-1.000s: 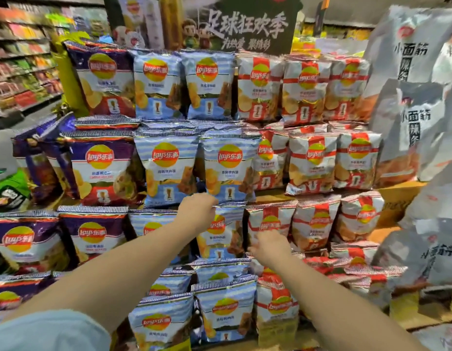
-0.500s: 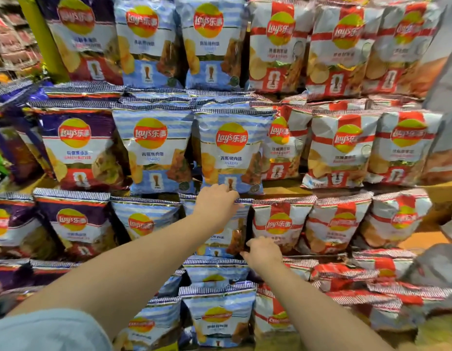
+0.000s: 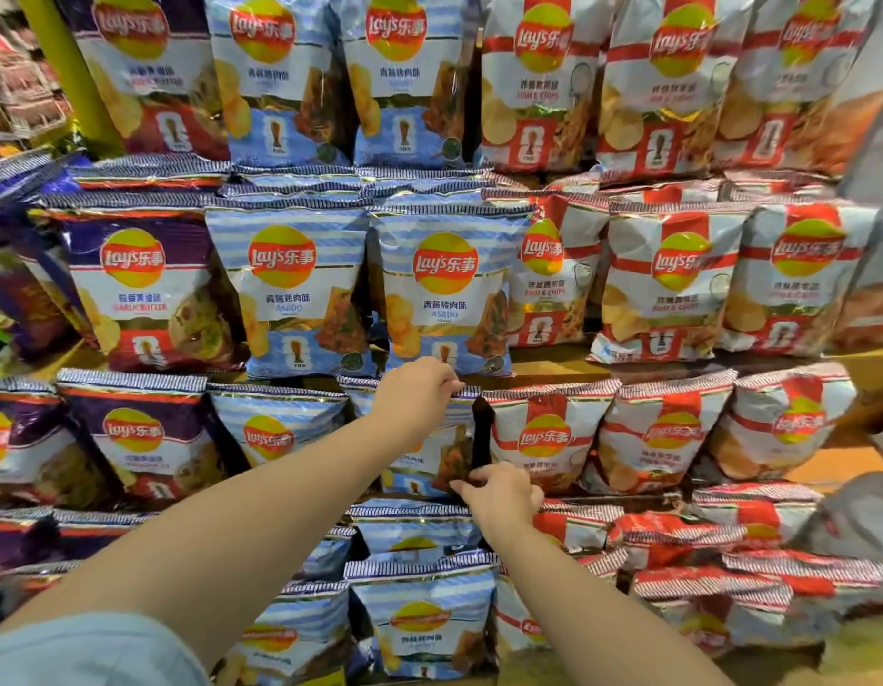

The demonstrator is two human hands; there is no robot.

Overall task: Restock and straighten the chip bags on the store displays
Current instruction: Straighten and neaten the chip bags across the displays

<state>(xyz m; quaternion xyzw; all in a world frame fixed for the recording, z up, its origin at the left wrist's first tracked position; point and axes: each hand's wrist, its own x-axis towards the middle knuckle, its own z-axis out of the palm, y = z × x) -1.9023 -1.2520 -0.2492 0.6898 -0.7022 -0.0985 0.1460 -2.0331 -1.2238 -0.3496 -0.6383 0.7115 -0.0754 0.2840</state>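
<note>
From the head camera, a tiered display is full of chip bags: purple ones on the left, blue ones in the middle, red and white ones on the right. Both hands are on one blue bag [image 3: 452, 453] that stands in the third row from the top, just left of a red bag [image 3: 543, 433]. The left hand [image 3: 417, 391] pinches the striped top edge of this bag with curled fingers. The right hand [image 3: 499, 495] grips its lower right corner. Under it, another blue bag [image 3: 415, 529] leans back. A light sleeve [image 3: 83, 651] shows at the near left.
</note>
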